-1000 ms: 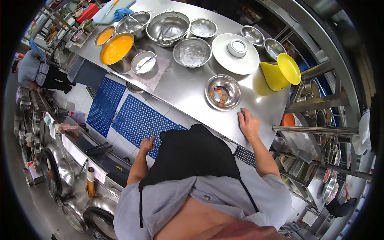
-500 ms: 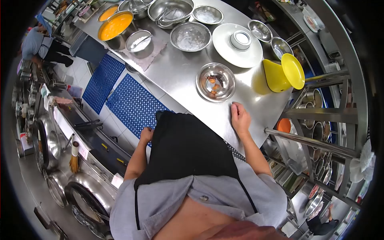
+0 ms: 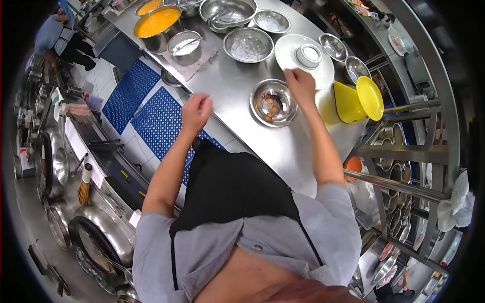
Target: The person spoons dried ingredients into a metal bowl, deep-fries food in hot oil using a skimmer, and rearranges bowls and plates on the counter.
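Observation:
My left hand (image 3: 196,113) is raised at the table's front edge, fingers curled in, with nothing visible in it. My right hand (image 3: 301,87) hangs between a steel bowl (image 3: 259,103) and a white round dish (image 3: 328,76), its fingers bent together and no object showing in them. Orange-brown pieces (image 3: 273,108) and something dark lie in that bowl. Upside down on the white dish sits a small white-and-steel cup or ring (image 3: 308,55). A yellow container (image 3: 348,102) with a round yellow lid or plate (image 3: 370,98) stands at the right.
Along the steel table (image 3: 227,93) are a pot of orange liquid (image 3: 157,23), a bowl of white powder (image 3: 186,46) on a cloth, and several steel bowls. A metal rack (image 3: 404,151) is at the right, woks (image 3: 91,242) at lower left. Another person (image 3: 55,38) stands upper left.
Both my hands have risen and moved forward: the left to the table's edge, the right from the table top to beside the bowl and white dish. The camera view has shifted somewhat.

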A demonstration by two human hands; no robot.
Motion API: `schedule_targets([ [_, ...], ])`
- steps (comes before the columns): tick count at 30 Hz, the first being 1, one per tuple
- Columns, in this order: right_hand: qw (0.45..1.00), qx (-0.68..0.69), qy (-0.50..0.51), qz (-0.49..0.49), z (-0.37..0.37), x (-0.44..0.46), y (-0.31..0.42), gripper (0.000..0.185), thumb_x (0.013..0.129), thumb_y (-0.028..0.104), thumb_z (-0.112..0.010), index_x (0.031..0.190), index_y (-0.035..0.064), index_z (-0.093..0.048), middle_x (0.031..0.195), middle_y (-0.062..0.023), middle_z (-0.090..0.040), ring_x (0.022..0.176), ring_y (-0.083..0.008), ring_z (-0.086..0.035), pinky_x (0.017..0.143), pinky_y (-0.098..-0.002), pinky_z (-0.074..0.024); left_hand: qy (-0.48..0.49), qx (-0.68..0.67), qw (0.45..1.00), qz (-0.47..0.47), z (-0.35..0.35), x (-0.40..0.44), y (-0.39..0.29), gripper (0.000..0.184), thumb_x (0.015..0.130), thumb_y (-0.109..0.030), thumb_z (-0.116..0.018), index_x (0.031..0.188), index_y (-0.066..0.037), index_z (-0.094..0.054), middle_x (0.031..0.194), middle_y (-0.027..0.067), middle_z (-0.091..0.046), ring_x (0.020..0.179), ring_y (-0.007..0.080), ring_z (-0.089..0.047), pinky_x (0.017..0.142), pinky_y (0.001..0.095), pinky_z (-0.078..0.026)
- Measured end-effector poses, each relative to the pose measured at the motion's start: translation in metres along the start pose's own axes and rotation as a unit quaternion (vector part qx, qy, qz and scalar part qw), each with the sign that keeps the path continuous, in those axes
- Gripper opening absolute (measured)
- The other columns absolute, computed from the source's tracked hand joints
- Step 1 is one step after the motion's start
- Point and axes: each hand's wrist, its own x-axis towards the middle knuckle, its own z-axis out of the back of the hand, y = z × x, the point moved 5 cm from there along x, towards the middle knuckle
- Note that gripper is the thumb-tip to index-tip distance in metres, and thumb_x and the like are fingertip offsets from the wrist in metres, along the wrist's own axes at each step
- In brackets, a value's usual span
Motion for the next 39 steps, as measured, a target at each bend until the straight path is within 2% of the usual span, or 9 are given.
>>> schedule_targets([
  [4, 0.990, -0.048, 0.087, -0.099, -0.055, 0.067, 0.002, 0.044, 0.086, 0.041, -0.062, 0.080, -0.0019, -0.072, 0.084, -0.0238, -0.071, 0.087, -0.0355, -0.070, 0.081, -0.0432, -0.0537, 0.085, 0.021, 0.993, 0.083, -0.058, 0.045, 0.019, 0.017, 0.089, -0.021, -0.063, 0.096, -0.007, -0.066, 0.086, 0.0135, -0.066, 0.069, 0.0316, -0.064, 0.061, 0.0425, -0.049],
  [6, 0.978, -0.018, 0.136, -0.155, -0.071, 0.078, 0.003, 0.045, 0.085, 0.042, -0.063, 0.077, -0.0016, -0.072, 0.085, -0.0234, -0.072, 0.088, -0.0351, -0.071, 0.080, -0.0437, -0.0544, 0.047, 0.095, 0.994, 0.028, -0.065, 0.040, 0.022, 0.016, 0.089, -0.023, -0.061, 0.096, -0.009, -0.065, 0.086, 0.0131, -0.066, 0.071, 0.0337, -0.064, 0.062, 0.0460, -0.049],
  [8, 0.983, -0.041, 0.113, -0.142, -0.081, 0.082, -0.002, 0.052, 0.086, 0.047, -0.061, 0.068, -0.0008, -0.071, 0.062, -0.0100, -0.070, 0.061, -0.0232, -0.069, 0.069, -0.0364, -0.0553, 0.025, 0.124, 0.992, 0.002, -0.065, 0.037, 0.019, 0.015, 0.088, -0.022, -0.060, 0.095, -0.010, -0.063, 0.085, 0.0127, -0.066, 0.072, 0.0349, -0.064, 0.063, 0.0479, -0.050],
  [12, 0.978, -0.193, -0.074, -0.030, -0.067, 0.118, -0.021, 0.051, 0.084, 0.049, -0.062, 0.066, 0.0022, -0.072, 0.060, -0.0120, -0.068, 0.062, -0.0258, -0.069, 0.072, -0.0393, -0.0550, 0.015, 0.123, 0.992, 0.011, -0.058, 0.039, 0.022, 0.010, 0.086, -0.019, -0.061, 0.090, -0.010, -0.062, 0.084, 0.0117, -0.064, 0.072, 0.0348, -0.064, 0.064, 0.0478, -0.051],
  [14, 0.985, -0.164, -0.043, -0.041, -0.066, 0.159, -0.052, 0.052, 0.085, 0.048, -0.058, 0.060, 0.0051, -0.072, 0.059, -0.0105, -0.068, 0.063, -0.0263, -0.069, 0.073, -0.0393, -0.0544, 0.012, 0.133, 0.991, 0.012, -0.058, 0.039, 0.024, 0.009, 0.085, -0.018, -0.061, 0.089, -0.010, -0.061, 0.084, 0.0114, -0.063, 0.073, 0.0345, -0.064, 0.063, 0.0475, -0.051],
  [16, 0.988, -0.130, -0.005, -0.080, -0.050, 0.178, -0.045, 0.044, 0.083, 0.040, -0.065, 0.079, -0.0036, -0.072, 0.083, -0.0248, -0.071, 0.083, -0.0384, -0.071, 0.082, -0.0443, -0.0541, 0.007, 0.140, 0.990, 0.010, -0.058, 0.039, 0.026, 0.007, 0.085, -0.017, -0.062, 0.088, -0.010, -0.061, 0.084, 0.0111, -0.063, 0.073, 0.0343, -0.064, 0.062, 0.0472, -0.051],
  [24, 0.960, 0.142, -0.022, -0.239, -0.081, 0.275, -0.089, 0.020, 0.079, 0.011, -0.059, 0.071, -0.0051, -0.067, 0.062, -0.0149, -0.067, 0.048, -0.0184, -0.064, 0.045, -0.0307, -0.0506, -0.017, 0.135, 0.991, 0.001, -0.054, 0.041, 0.025, 0.006, 0.083, -0.014, -0.063, 0.087, -0.011, -0.060, 0.080, 0.0084, -0.061, 0.068, 0.0312, -0.064, 0.058, 0.0453, -0.052],
  [32, 0.968, 0.171, 0.003, -0.182, -0.072, 0.279, -0.072, 0.024, 0.079, 0.016, -0.064, 0.065, -0.0027, -0.059, 0.058, -0.0138, -0.060, 0.042, -0.0196, -0.057, 0.039, -0.0329, -0.0457, -0.005, 0.142, 0.990, 0.019, -0.054, 0.042, 0.027, 0.009, 0.083, -0.013, -0.065, 0.088, -0.010, -0.059, 0.079, 0.0080, -0.060, 0.066, 0.0306, -0.064, 0.057, 0.0445, -0.053],
  [39, 0.945, 0.264, -0.120, -0.154, -0.003, 0.205, -0.014, 0.015, 0.085, 0.013, -0.060, 0.079, -0.0006, -0.059, 0.066, -0.0105, -0.063, 0.049, -0.0183, -0.063, 0.040, -0.0283, -0.0490, -0.017, 0.139, 0.990, 0.017, -0.054, 0.041, 0.026, 0.006, 0.083, -0.013, -0.063, 0.086, -0.010, -0.059, 0.078, 0.0079, -0.060, 0.067, 0.0311, -0.064, 0.058, 0.0446, -0.052],
])
